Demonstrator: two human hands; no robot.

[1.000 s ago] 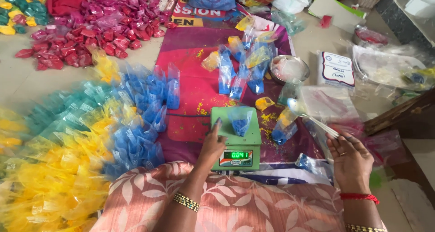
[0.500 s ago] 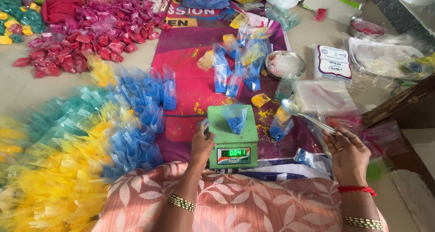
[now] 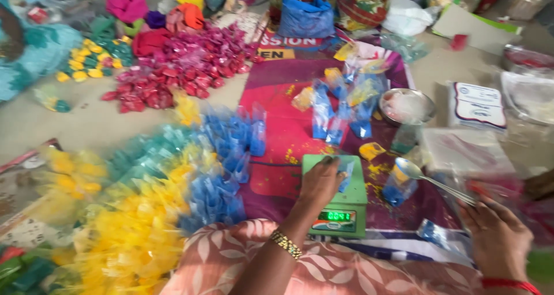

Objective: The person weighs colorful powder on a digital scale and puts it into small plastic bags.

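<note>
A small green digital scale (image 3: 339,215) stands on the purple mat in front of my lap, its display lit. On its platform sits a clear packet of blue powder (image 3: 346,173). My left hand (image 3: 319,186) lies over the platform with its fingers closed on that packet. Off to the right, my right hand (image 3: 497,237) holds a metal spoon (image 3: 430,179), whose bowl hovers above another small packet of blue powder (image 3: 395,190) on the mat.
Several filled blue packets (image 3: 336,107) stand behind the scale beside a steel bowl (image 3: 428,100). Heaps of blue (image 3: 231,151), yellow (image 3: 127,237) and pink packets (image 3: 184,70) cover the left. A blue bag (image 3: 306,18) sits at the back, and a white printed pouch (image 3: 476,104) lies right.
My left hand has moved from the scale's left edge up onto the platform and closed on the blue packet. The right hand with the spoon has stayed roughly in place.
</note>
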